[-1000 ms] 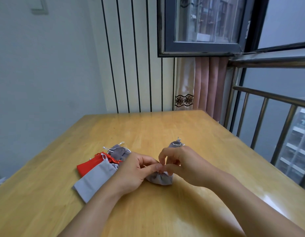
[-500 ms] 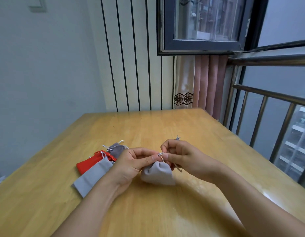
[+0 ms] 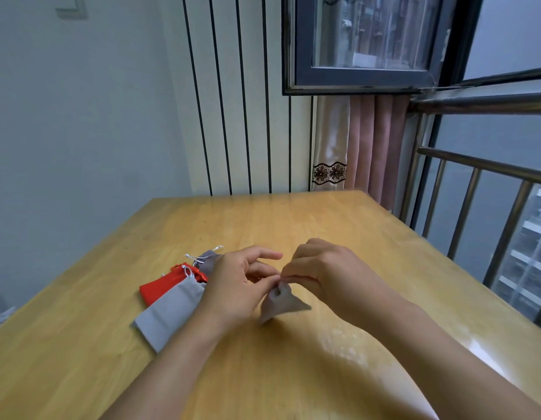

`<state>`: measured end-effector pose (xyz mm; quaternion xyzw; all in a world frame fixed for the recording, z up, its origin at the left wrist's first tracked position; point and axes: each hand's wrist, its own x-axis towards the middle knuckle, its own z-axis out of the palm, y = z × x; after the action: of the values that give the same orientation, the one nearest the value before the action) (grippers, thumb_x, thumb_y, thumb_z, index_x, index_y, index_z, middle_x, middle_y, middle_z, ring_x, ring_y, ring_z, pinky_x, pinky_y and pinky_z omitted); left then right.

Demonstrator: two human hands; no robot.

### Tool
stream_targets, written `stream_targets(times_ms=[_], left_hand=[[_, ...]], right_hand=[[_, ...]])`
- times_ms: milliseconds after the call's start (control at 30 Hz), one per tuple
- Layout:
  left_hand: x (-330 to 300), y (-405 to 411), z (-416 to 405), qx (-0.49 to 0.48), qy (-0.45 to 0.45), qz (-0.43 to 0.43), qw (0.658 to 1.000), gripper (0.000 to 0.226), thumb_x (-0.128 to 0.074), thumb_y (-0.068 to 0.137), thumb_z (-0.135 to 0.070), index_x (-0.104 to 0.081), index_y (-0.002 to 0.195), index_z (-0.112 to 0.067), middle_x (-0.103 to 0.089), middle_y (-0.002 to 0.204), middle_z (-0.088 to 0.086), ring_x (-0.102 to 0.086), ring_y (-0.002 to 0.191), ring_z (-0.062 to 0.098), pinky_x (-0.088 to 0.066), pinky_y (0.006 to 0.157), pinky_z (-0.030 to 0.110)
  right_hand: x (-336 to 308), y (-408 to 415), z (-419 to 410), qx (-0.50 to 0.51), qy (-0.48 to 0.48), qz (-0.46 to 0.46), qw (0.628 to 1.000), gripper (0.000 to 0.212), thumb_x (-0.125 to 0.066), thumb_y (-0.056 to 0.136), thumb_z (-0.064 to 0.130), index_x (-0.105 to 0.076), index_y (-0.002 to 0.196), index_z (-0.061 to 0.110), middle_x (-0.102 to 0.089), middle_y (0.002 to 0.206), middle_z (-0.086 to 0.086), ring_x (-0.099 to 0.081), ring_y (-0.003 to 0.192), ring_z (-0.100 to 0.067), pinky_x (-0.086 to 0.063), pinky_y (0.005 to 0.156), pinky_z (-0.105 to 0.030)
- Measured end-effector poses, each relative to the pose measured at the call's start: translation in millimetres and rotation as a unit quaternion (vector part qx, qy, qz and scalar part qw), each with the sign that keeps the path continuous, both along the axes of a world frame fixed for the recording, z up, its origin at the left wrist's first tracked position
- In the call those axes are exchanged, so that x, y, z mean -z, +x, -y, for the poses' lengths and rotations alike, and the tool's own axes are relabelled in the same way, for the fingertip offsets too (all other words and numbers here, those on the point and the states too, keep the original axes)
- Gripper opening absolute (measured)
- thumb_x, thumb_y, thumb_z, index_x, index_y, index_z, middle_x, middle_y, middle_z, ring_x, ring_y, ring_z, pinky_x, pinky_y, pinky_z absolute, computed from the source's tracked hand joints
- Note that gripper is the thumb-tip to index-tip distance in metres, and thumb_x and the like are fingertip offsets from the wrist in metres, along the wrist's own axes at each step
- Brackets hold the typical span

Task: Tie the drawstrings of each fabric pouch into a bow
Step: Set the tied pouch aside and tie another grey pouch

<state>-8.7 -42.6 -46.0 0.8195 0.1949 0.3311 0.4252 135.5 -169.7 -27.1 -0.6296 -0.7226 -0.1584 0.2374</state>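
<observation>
Grey pouch (image 3: 281, 307) mid-table, near the front edge, lifted by its neck. Left hand (image 3: 236, 286) and right hand (image 3: 323, 274) both pinch at the gathered top. Looks soft, light, floppy. Grip the thin cords there, not the cloth.

- Left hand (image 3: 233, 286) is raised just left of the grey pouch (image 3: 280, 304), back of the hand toward the camera, thumb and forefinger pinched at the pouch's gathered neck, the other fingers fanned loosely above it.
- Right hand (image 3: 326, 269) sits just right of the same pouch, fingers curled under, fingertips pinching at the neck and meeting the left fingertips there.
- Both bare forearms run from the near edge up toward the pouch, left from lower left, right from lower right.
</observation>
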Motion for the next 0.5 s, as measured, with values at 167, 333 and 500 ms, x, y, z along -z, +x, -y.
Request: stream_targets(times_ms=[167, 333, 500], left_hand=[[-4, -1, 9, 0.030, 0.041, -0.040, 0.998, 0.032, -0.075, 0.083, -0.011, -0.065, 0.105, -0.032, -0.076, 0.077, -0.013, -0.069, 0.082, 0.018, -0.055, 0.080, 0.039], [-6, -4, 10, 0.052, 0.032, -0.052, 0.997, 0.041, -0.075, 0.081, -0.008, -0.060, 0.107, -0.036, -0.076, 0.079, -0.013, -0.070, 0.083, 0.017, -0.056, 0.082, 0.040], [-6, -3, 13, 0.083, -0.019, -0.010, 0.996, 0.045, -0.079, 0.079, -0.008, -0.059, 0.112, -0.031, -0.078, 0.081, -0.004, -0.073, 0.085, 0.018, -0.057, 0.087, 0.042]], right_hand=[[-3, 6, 2, -0.017, 0.003, -0.090, 0.996, 0.007, -0.074, 0.088, 0.023, -0.080, 0.091, 0.024, -0.066, 0.082, 0.008, -0.053, 0.078, -0.003, -0.045, 0.069, -0.021], [0, 2, -3, -0.015, -0.007, -0.154, 0.988, 0.005, -0.079, 0.082, 0.015, -0.080, 0.084, 0.019, -0.065, 0.077, 0.006, -0.058, 0.071, -0.006, -0.040, 0.066, -0.013], [-3, 5, -1, -0.011, -0.030, -0.315, 0.949, 0.004, -0.081, 0.080, 0.011, -0.082, 0.082, 0.015, -0.072, 0.073, 0.001, -0.061, 0.065, -0.004, -0.046, 0.062, -0.016]])
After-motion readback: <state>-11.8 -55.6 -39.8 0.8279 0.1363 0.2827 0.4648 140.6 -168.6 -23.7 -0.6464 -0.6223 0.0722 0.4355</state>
